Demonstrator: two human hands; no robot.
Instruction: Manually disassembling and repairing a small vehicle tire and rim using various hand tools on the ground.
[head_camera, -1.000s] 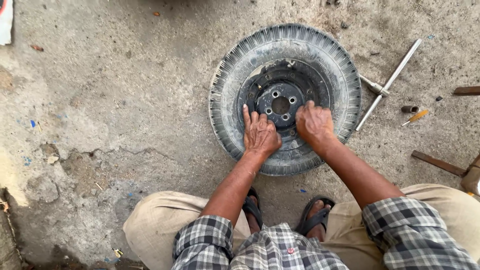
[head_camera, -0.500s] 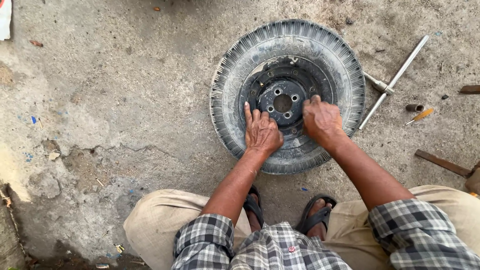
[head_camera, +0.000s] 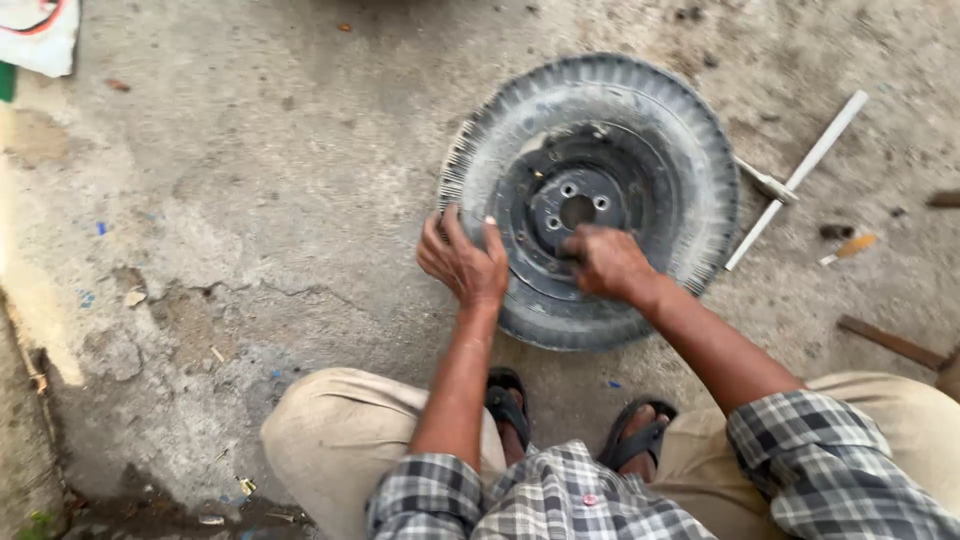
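A small black tyre (head_camera: 680, 130) on a dark metal rim lies flat on the concrete floor in front of me. Its hub (head_camera: 577, 206) has a centre hole and several bolt holes. My left hand (head_camera: 462, 259) rests with fingers spread on the tyre's near left edge. My right hand (head_camera: 605, 262) is curled over the rim's near side, just below the hub; whether its fingers grip the rim is hidden. I squat with my knees apart, my sandalled feet (head_camera: 508, 402) just short of the tyre.
A white cross-shaped wheel wrench (head_camera: 797, 180) lies right of the tyre. Small bits lie beyond it: a dark piece (head_camera: 834, 231) and a yellowish stick (head_camera: 848, 247). A brown bar (head_camera: 890, 342) lies at the right edge. A white sheet (head_camera: 40, 35) sits at the top left.
My left hand slid from the rim beside the hub out to the tyre's near left edge. My right hand moved slightly left, staying on the rim. The view shifted, so the wheel sits more central.
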